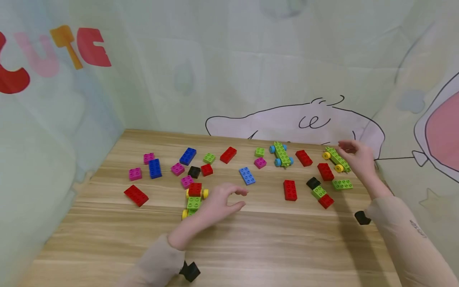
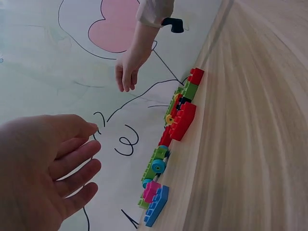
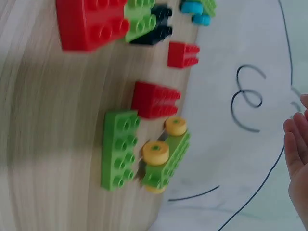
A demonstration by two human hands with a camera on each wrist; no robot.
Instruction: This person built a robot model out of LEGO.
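My left hand (image 1: 216, 205) hovers over the table, fingers loosely bent, thumb apart and nothing held. Just left of it, partly covered by the hand, stands a toy car base with yellow wheels (image 1: 206, 193); a red brick (image 1: 195, 189) and a green brick (image 1: 194, 203) sit on top. At the back right, my right hand (image 1: 359, 159) is raised beside a green car base with yellow wheels (image 1: 337, 159), its fingers empty too. That car base (image 3: 169, 159) shows below the hand's level in the right wrist view, next to a long green brick (image 3: 118, 150).
A green car base with blue wheels (image 1: 281, 154) stands at the back. A black, green and red row of bricks (image 1: 319, 193) lies at the right. Several loose bricks, among them a light blue one (image 1: 247, 175) and a red one (image 1: 136, 195), are spread about. A printed curtain (image 1: 229, 71) borders the table.
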